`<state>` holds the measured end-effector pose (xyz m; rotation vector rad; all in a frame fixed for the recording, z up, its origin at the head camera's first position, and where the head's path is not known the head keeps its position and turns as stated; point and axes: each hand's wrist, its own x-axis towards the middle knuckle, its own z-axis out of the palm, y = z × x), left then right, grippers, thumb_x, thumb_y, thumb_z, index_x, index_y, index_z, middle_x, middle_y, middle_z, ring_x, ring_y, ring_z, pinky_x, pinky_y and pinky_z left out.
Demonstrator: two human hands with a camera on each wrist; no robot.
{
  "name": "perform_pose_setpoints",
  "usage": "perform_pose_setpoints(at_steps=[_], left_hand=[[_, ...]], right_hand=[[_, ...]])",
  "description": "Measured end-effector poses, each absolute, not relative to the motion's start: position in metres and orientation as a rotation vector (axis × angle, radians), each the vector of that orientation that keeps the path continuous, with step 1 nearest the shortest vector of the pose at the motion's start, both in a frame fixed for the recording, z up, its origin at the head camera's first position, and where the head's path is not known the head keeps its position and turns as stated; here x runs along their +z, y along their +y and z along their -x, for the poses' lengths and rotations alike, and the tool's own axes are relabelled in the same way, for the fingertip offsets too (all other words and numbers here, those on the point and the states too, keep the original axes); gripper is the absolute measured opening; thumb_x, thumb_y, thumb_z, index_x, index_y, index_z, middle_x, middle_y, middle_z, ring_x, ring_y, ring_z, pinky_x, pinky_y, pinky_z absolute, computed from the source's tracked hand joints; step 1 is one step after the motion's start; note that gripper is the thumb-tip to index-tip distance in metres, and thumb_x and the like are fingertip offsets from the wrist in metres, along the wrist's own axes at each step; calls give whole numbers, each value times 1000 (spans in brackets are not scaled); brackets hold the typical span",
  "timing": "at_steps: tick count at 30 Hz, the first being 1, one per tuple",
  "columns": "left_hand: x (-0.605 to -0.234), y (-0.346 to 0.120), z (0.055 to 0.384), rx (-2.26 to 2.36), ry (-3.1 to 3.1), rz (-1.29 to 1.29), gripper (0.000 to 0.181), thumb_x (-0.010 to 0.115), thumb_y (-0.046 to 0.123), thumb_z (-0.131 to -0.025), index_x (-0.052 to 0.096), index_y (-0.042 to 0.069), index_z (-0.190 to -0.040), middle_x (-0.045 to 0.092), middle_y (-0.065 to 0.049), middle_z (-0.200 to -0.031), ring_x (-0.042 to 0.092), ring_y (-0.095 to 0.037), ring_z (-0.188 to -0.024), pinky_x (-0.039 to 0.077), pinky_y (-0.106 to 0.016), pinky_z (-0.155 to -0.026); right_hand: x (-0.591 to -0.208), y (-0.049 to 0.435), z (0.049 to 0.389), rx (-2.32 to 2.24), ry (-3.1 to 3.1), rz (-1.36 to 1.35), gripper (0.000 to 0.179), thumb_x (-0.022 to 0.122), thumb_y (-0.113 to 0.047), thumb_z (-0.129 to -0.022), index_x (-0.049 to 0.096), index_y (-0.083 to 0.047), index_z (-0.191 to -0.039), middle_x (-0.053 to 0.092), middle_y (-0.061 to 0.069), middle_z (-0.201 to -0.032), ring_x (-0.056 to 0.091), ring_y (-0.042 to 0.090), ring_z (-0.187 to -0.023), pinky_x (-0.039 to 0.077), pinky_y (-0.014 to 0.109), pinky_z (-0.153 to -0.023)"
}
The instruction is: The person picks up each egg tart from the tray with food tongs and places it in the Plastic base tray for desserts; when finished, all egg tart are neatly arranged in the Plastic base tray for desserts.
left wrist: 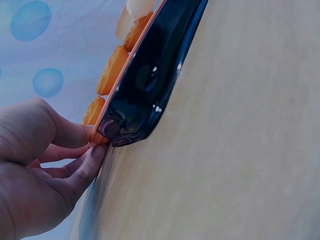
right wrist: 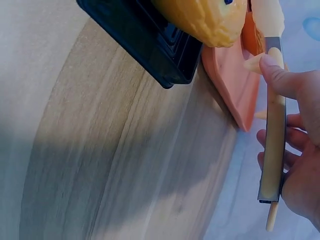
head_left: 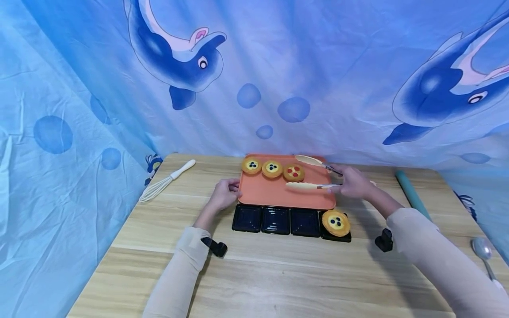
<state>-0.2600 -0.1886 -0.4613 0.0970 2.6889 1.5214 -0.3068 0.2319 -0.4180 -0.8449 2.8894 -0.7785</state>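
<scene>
Orange tray (head_left: pixel 266 195), edge pinched by the left grip (head_left: pixel 226 193), lies seemingly under tongs (head_left: pixel 301 185) held in the right grip (head_left: pixel 354 181).

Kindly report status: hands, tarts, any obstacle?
Left hand grips tray. Right hand holds open tongs. Three tarts on tray, one on black container. Nothing visibly blocks tongs.

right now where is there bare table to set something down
Bare table lies between the sleeves, this side of the black trays, and between whisk and left hand. Crowded: orange tray, with three tarts and tongs over it.
</scene>
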Motion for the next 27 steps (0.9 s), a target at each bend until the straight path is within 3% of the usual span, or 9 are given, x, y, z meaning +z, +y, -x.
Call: perform_pose_setpoints(at_steps=[8,12,15,17,19,22,27], left_hand=[[-460,-187,261,1524,2680,-95,49,65,-5,-88,54,-8,-135,62,-19,-115,61,-30,-103,54,-36,-85],[-460,-187,262,1530,2680,-95,49,65,-5,-88,55,-8,-135,62,-19,-115,60,-29,-103,53,-37,-86],[-461,-187,262,1530,2681,-103,49,65,-4,-88,55,-8,-136,62,-19,-115,61,-29,-103,53,-37,-86],[-462,-187,263,1527,2685,-105,48,65,-4,-88,55,-7,-136,63,-18,-114,61,-29,-103,53,-37,-86],[-462,-187,263,1527,2686,-102,48,66,-4,-88,56,-6,-135,63,-18,-114,61,-29,-103,53,-37,-86],[-462,-188,262,1529,2685,-102,48,65,-4,-88,55,-7,-135,63,-18,-113,61,-29,-102,53,-37,-86],[-461,-189,260,1539,2670,-97,48,65,-5,-88,54,-11,-135,61,-21,-114,61,-31,-103,53,-36,-85]], right_hand=[[-422,229,311,-745,2928,827,81,84,-29,-81,46,5,-144,62,27,-125,40,17,-55,40,39,-64],[-421,225,309,-734,2964,820,72,81,-27,-84,51,7,-140,65,27,-118,34,15,-47,36,35,-52],[-419,223,307,-707,2987,782,67,80,-26,-85,54,5,-139,68,22,-89,28,14,-44,27,32,-44],[-417,222,306,-680,3001,754,66,80,-26,-85,55,4,-138,58,12,-65,29,14,-45,25,30,-43],[-416,222,305,-664,3003,741,66,80,-26,-85,55,3,-139,41,3,-54,30,14,-46,24,30,-43],[-415,221,305,-672,2995,740,66,80,-25,-85,55,3,-139,39,-1,-53,32,15,-46,25,30,-44],[-410,221,303,-704,2985,753,63,80,-22,-84,56,1,-138,49,2,-59,39,17,-50,29,31,-45]])
